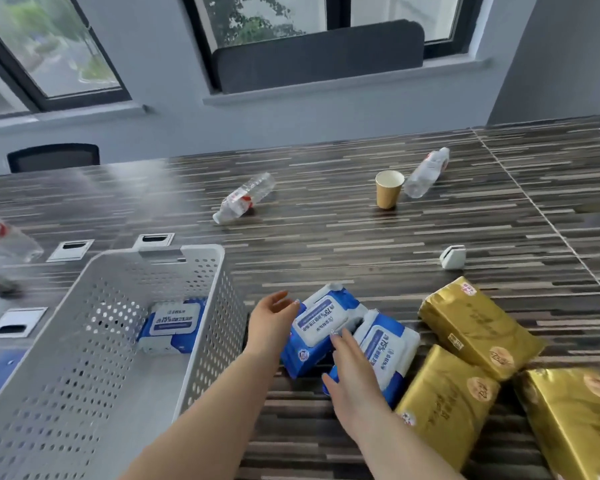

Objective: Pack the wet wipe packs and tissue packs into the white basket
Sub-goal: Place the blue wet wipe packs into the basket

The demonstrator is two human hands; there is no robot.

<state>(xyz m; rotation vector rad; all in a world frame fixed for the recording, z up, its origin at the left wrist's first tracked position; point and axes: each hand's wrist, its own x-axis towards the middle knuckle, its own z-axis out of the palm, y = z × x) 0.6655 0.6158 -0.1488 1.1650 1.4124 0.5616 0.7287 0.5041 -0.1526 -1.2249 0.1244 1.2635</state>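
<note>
Here your left hand (272, 320) lies open against the near wet wipe pack (321, 329), its long axis slanting away to the right on the bench (326, 237); your right hand (352, 379), fingers straight, rests on the second pack (390, 348). The white basket (201, 341) stands just left.

Soft daylight from the windows (66, 46), glare on the table (326, 244), blurred left edge, wide-angle bowing.

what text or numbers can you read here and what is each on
"75%": lid label of the wet wipe pack in the basket
"75%": left wipe pack on the table, upside down
"75%": right wipe pack on the table, sideways
Other print on the wipes, gold tissue packs and bottles: too blurred.
</note>
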